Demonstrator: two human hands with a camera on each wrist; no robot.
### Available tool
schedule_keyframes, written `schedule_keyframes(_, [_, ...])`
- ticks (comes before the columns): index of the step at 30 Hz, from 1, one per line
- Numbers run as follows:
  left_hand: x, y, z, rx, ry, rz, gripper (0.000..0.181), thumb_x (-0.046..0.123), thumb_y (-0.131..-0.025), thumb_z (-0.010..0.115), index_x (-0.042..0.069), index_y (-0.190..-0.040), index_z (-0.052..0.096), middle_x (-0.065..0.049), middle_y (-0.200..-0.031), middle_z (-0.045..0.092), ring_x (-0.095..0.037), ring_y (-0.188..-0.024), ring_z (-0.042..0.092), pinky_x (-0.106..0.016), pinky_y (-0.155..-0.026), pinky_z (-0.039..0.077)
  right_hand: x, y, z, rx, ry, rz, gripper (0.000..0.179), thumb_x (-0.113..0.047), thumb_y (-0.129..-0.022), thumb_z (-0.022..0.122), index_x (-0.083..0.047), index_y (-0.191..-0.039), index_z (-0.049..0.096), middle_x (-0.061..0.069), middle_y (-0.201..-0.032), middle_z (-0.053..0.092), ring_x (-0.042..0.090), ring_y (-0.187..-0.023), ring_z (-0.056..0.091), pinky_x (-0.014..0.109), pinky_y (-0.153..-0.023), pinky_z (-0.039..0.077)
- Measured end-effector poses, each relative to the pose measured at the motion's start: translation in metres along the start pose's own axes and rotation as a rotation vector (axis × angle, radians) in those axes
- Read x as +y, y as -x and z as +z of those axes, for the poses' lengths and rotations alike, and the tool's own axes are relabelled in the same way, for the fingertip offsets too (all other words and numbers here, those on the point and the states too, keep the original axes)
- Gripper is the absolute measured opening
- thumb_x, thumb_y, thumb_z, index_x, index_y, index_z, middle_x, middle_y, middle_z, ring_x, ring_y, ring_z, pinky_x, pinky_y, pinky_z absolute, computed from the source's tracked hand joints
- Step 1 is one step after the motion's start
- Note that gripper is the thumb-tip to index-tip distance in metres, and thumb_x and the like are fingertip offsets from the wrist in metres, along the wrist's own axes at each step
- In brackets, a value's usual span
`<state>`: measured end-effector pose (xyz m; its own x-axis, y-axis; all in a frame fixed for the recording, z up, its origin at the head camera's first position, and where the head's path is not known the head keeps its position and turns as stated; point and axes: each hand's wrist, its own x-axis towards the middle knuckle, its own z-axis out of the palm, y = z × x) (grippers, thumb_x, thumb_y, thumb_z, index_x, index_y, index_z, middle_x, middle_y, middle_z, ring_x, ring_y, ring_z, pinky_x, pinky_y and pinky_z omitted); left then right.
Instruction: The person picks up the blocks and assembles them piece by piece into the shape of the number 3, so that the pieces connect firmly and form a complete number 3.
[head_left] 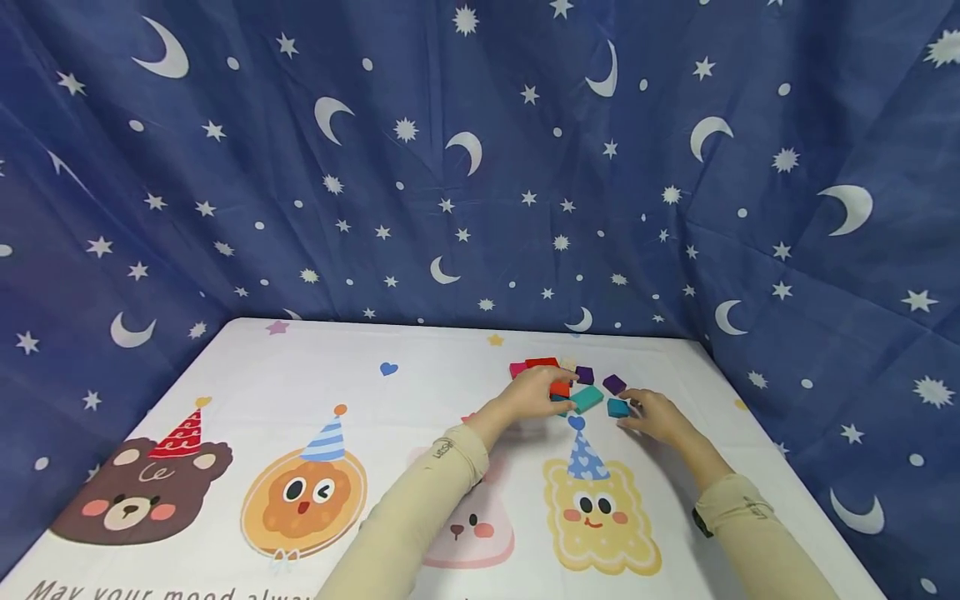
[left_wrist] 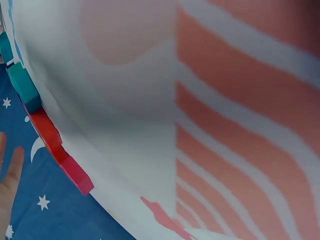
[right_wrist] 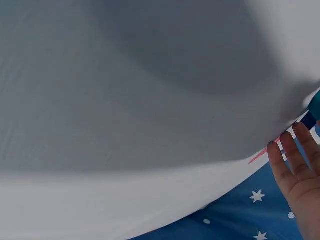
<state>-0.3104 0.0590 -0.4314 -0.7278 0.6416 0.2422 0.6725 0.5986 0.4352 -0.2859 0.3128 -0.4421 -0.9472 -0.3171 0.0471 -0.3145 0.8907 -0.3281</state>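
Observation:
Small coloured blocks lie in a loose group toward the back right of the table in the head view. My left hand (head_left: 534, 393) reaches over their left side, fingers extended, above an orange-red block (head_left: 559, 389). Around it are a red block (head_left: 542, 362), a pink block (head_left: 517, 369) and a turquoise block (head_left: 587, 399). Beside a teal block (head_left: 618, 407) is my right hand (head_left: 658, 417), thumb and fingers spread; contact is unclear. In the right wrist view its fingers (right_wrist: 282, 160) look straight. Two purple blocks (head_left: 614, 384) and a cream block (head_left: 567, 364) sit farther back.
A white tablecloth (head_left: 315, 383) with printed cartoon figures covers the table. Dark blue curtains (head_left: 480, 183) with moons and stars hang behind it and along both sides. The blocks lie not far from the back edge.

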Motion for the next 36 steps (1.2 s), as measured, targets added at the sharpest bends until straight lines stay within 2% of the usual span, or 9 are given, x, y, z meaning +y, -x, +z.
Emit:
schedule_keyframes(5, [0.008, -0.010, 0.006, -0.023, -0.017, -0.036, 0.061, 0.045, -0.081, 0.069, 0.016, -0.133, 0.055, 0.000, -0.129, 0.061, -0.015, -0.118, 0.055, -0.029, -0.100, 0.045, 0.008, -0.002, 0.002, 0.015, -0.022, -0.012, 0.045, -0.017, -0.078, 0.074, 0.006, -0.114, 0.059, 0.026, -0.104, 0.062, 0.040, -0.096, 0.060, 0.052, -0.085, 0.049])
schedule_keyframes(9, [0.014, -0.018, 0.011, -0.043, -0.018, -0.052, 0.069, 0.052, -0.076, 0.071, 0.016, -0.133, 0.055, 0.001, -0.130, 0.060, -0.015, -0.117, 0.056, -0.028, -0.099, 0.046, 0.012, -0.004, 0.004, 0.022, -0.001, -0.038, 0.042, -0.020, -0.078, 0.075, 0.003, -0.109, 0.060, 0.021, -0.095, 0.058, 0.037, -0.090, 0.059, 0.053, -0.081, 0.048])
schedule_keyframes(13, [0.017, -0.025, 0.017, -0.040, -0.078, -0.071, 0.065, 0.052, -0.077, 0.070, 0.018, -0.131, 0.057, 0.000, -0.133, 0.058, -0.017, -0.120, 0.053, -0.030, -0.102, 0.044, 0.014, -0.003, 0.005, 0.022, 0.000, -0.028, 0.038, -0.020, -0.078, 0.075, 0.002, -0.106, 0.061, 0.021, -0.094, 0.056, 0.038, -0.090, 0.058, 0.054, -0.083, 0.047])
schedule_keyframes(19, [0.013, -0.028, 0.031, -0.018, -0.197, -0.162, 0.059, 0.051, -0.079, 0.068, 0.020, -0.128, 0.059, 0.000, -0.132, 0.058, -0.019, -0.122, 0.051, -0.035, -0.103, 0.042, 0.010, -0.005, 0.006, 0.008, -0.083, -0.006, 0.037, -0.018, -0.079, 0.074, 0.003, -0.107, 0.059, 0.025, -0.100, 0.055, 0.041, -0.094, 0.054, 0.058, -0.088, 0.044])
schedule_keyframes(22, [0.012, -0.033, 0.036, -0.009, -0.221, -0.232, 0.064, 0.056, -0.077, 0.068, 0.021, -0.130, 0.057, 0.000, -0.134, 0.055, -0.020, -0.121, 0.049, -0.040, -0.102, 0.042, 0.010, -0.009, 0.004, 0.010, -0.087, 0.006, 0.037, -0.017, -0.079, 0.074, 0.003, -0.106, 0.059, 0.025, -0.099, 0.054, 0.039, -0.093, 0.054, 0.056, -0.086, 0.044])
schedule_keyframes(25, [0.014, -0.037, 0.040, -0.027, -0.231, -0.294, 0.066, 0.056, -0.077, 0.068, 0.022, -0.132, 0.054, -0.001, -0.139, 0.050, -0.022, -0.123, 0.046, -0.045, -0.103, 0.039, 0.010, -0.011, 0.002, 0.014, -0.089, 0.013, 0.037, -0.015, -0.077, 0.075, 0.003, -0.105, 0.059, 0.023, -0.096, 0.054, 0.035, -0.088, 0.054, 0.052, -0.083, 0.045])
schedule_keyframes(30, [0.020, -0.040, 0.044, -0.036, -0.245, -0.335, 0.055, 0.050, -0.076, 0.072, 0.019, -0.120, 0.062, -0.002, -0.137, 0.050, -0.022, -0.121, 0.045, -0.049, -0.107, 0.036, 0.011, -0.009, 0.002, 0.012, -0.094, 0.020, 0.036, -0.014, -0.075, 0.076, 0.002, -0.102, 0.058, 0.022, -0.093, 0.053, 0.034, -0.086, 0.051, 0.051, -0.079, 0.044])
schedule_keyframes(36, [0.023, -0.041, 0.048, -0.036, -0.301, -0.364, 0.038, 0.048, -0.077, 0.073, 0.019, -0.101, 0.071, 0.000, -0.127, 0.054, -0.022, -0.116, 0.046, -0.048, -0.105, 0.038, 0.008, -0.007, 0.003, -0.006, -0.106, 0.073, 0.034, -0.014, -0.077, 0.074, 0.000, -0.102, 0.056, 0.024, -0.099, 0.053, 0.041, -0.093, 0.050, 0.057, -0.081, 0.042])
